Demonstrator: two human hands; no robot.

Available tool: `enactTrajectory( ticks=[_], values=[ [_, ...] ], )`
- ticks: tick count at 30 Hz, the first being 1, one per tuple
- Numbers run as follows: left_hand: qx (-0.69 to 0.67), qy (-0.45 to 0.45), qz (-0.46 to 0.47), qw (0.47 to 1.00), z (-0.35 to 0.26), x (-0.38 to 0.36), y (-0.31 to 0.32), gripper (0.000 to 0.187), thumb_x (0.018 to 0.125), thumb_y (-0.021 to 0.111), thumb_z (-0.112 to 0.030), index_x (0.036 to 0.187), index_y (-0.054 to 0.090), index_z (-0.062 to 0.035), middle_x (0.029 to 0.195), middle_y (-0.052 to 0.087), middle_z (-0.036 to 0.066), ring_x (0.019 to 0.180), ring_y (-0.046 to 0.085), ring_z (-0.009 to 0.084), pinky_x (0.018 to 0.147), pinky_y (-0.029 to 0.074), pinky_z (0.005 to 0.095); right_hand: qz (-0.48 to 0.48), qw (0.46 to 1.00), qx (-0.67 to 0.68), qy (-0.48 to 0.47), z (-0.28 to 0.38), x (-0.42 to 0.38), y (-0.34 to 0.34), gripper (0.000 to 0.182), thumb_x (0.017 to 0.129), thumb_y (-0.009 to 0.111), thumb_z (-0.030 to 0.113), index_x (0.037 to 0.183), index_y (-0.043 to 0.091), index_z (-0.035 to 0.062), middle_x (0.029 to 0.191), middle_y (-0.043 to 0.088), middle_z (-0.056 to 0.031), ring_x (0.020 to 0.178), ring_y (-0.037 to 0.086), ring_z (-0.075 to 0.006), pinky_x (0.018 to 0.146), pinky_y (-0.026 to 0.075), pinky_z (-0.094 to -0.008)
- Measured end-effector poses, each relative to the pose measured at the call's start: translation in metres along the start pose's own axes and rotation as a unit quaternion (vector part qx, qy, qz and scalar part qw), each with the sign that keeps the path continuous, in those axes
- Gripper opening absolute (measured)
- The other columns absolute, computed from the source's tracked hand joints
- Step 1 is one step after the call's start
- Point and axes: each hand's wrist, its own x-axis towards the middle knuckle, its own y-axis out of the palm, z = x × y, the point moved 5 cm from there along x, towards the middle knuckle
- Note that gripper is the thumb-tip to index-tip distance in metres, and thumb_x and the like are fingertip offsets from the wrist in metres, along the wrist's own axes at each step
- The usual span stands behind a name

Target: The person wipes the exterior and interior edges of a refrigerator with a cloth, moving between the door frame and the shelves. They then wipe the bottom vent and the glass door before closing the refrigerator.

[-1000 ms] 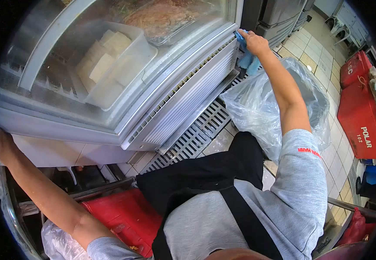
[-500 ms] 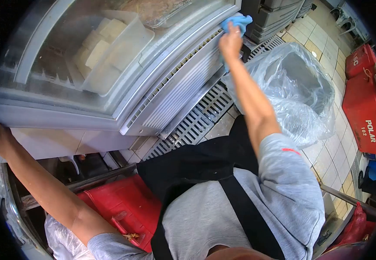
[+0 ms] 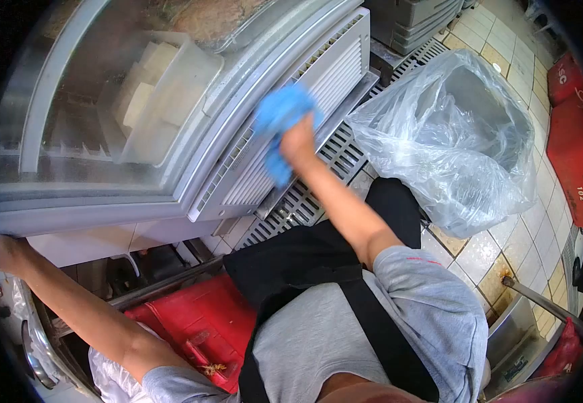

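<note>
My right hand (image 3: 299, 142) grips a blue cloth (image 3: 279, 119) and presses it against the slatted front grille (image 3: 305, 107) of a glass-topped chest freezer (image 3: 170, 114). My left hand (image 3: 2, 254) rests on the freezer's near left corner, fingers partly out of sight at the frame edge. Under the curved glass lid sits a white tub (image 3: 153, 101) with pale blocks in it.
A bin lined with a clear plastic bag (image 3: 452, 127) stands to the right on the tiled floor. A metal floor drain grate (image 3: 318, 188) runs along the freezer's foot. A red crate (image 3: 190, 329) lies by my legs, a red cooler (image 3: 577, 148) at far right.
My right hand has swept the blue cloth from the freezer's far right corner leftward and down along the front grille. The left hand has stayed on the corner.
</note>
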Motion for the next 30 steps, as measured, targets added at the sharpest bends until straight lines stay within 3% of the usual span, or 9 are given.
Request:
enactTrajectory(
  ticks=[2, 5, 8, 9, 16, 19, 22, 26, 30],
  values=[
    [-0.026, -0.008, 0.005, 1.000, -0.001, 0.001, 0.002, 0.038, 0.089, 0.044, -0.025, 0.114, 0.046, 0.0036, 0.111, 0.051, 0.024, 0.099, 0.053, 0.0365, 0.082, 0.045, 0.0461, -0.064, 0.975, 0.025, 0.212, -0.083, 0.030, -0.002, 0.023, 0.079, 0.044, 0.006, 0.094, 0.049, -0.0112, 0.101, 0.048, -0.0339, 0.093, 0.046, -0.0459, 0.087, 0.037, -0.0471],
    [-0.052, -0.014, 0.009, 0.999, -0.003, 0.001, 0.004, 0.039, 0.090, 0.043, -0.026, 0.115, 0.046, 0.0036, 0.112, 0.051, 0.024, 0.099, 0.053, 0.0354, 0.083, 0.045, 0.0451, -0.194, 0.970, -0.035, 0.140, -0.181, 0.100, -0.032, 0.018, 0.070, 0.048, 0.002, 0.084, 0.050, -0.0094, 0.083, 0.050, -0.0287, 0.079, 0.050, -0.0453, 0.072, 0.041, -0.0493],
    [-0.068, -0.014, 0.016, 0.997, -0.007, 0.003, 0.006, 0.039, 0.091, 0.041, -0.026, 0.116, 0.046, 0.0036, 0.113, 0.051, 0.023, 0.100, 0.053, 0.0342, 0.084, 0.045, 0.0442, -0.232, 0.953, -0.076, 0.177, -0.247, 0.119, -0.042, 0.022, 0.065, 0.050, 0.003, 0.082, 0.050, -0.0106, 0.088, 0.051, -0.0284, 0.080, 0.051, -0.0443, 0.076, 0.042, -0.0474],
    [-0.075, -0.016, 0.017, 0.997, -0.008, 0.004, 0.006, 0.039, 0.091, 0.041, -0.026, 0.116, 0.046, 0.0036, 0.113, 0.050, 0.023, 0.100, 0.053, 0.0338, 0.084, 0.046, 0.0439, -0.188, 0.935, -0.087, 0.287, -0.250, 0.106, -0.028, 0.022, 0.064, 0.049, 0.003, 0.082, 0.049, -0.0099, 0.087, 0.050, -0.0269, 0.079, 0.050, -0.0444, 0.075, 0.041, -0.0478],
    [-0.123, -0.040, 0.018, 0.991, -0.009, 0.002, 0.014, 0.041, 0.093, 0.037, -0.028, 0.118, 0.045, 0.0037, 0.115, 0.050, 0.022, 0.102, 0.053, 0.0310, 0.086, 0.046, 0.0417, -0.029, 0.972, 0.182, 0.143, 0.022, -0.096, 0.032, 0.052, 0.075, 0.044, -0.002, 0.125, 0.034, -0.0105, 0.133, 0.026, -0.0335, 0.127, 0.018, -0.0483, 0.106, 0.015, -0.0488],
    [-0.135, -0.054, 0.021, 0.989, -0.009, 0.002, 0.017, 0.042, 0.094, 0.035, -0.029, 0.118, 0.044, 0.0038, 0.116, 0.050, 0.021, 0.103, 0.053, 0.0298, 0.087, 0.047, 0.0408, 0.190, 0.955, 0.217, 0.067, 0.081, -0.123, 0.024, 0.059, 0.074, 0.051, 0.001, 0.130, 0.034, -0.0033, 0.117, 0.038, -0.0333, 0.112, 0.034, -0.0495, 0.101, 0.024, -0.0494],
    [-0.151, -0.074, 0.012, 0.986, -0.012, 0.004, 0.015, 0.043, 0.094, 0.034, -0.029, 0.119, 0.044, 0.0038, 0.117, 0.049, 0.021, 0.103, 0.053, 0.0286, 0.088, 0.047, 0.0399, 0.170, 0.968, 0.178, 0.052, 0.038, -0.108, 0.029, 0.061, 0.071, 0.049, -0.002, 0.130, 0.033, -0.0041, 0.108, 0.040, -0.0317, 0.102, 0.038, -0.0469, 0.097, 0.026, -0.0499],
    [-0.202, -0.080, 0.022, 0.976, -0.011, 0.000, 0.020, 0.042, 0.095, 0.031, -0.028, 0.120, 0.044, 0.0037, 0.117, 0.049, 0.021, 0.103, 0.053, 0.0281, 0.088, 0.048, 0.0391, -0.157, 0.958, 0.026, 0.239, -0.081, -0.050, 0.036, 0.054, 0.075, 0.046, -0.001, 0.123, 0.029, -0.0184, 0.127, 0.030, -0.0381, 0.117, 0.031, -0.0499, 0.103, 0.022, -0.0482],
    [-0.190, -0.062, 0.025, 0.980, -0.009, 0.000, 0.021, 0.042, 0.095, 0.031, -0.028, 0.120, 0.044, 0.0036, 0.116, 0.050, 0.021, 0.102, 0.054, 0.0281, 0.088, 0.048, 0.0387, -0.173, 0.949, -0.055, 0.260, -0.208, 0.037, 0.001, 0.034, 0.075, 0.047, 0.003, 0.101, 0.045, -0.0190, 0.114, 0.046, -0.0348, 0.106, 0.045, -0.0446, 0.094, 0.034, -0.0445]
  ],
)
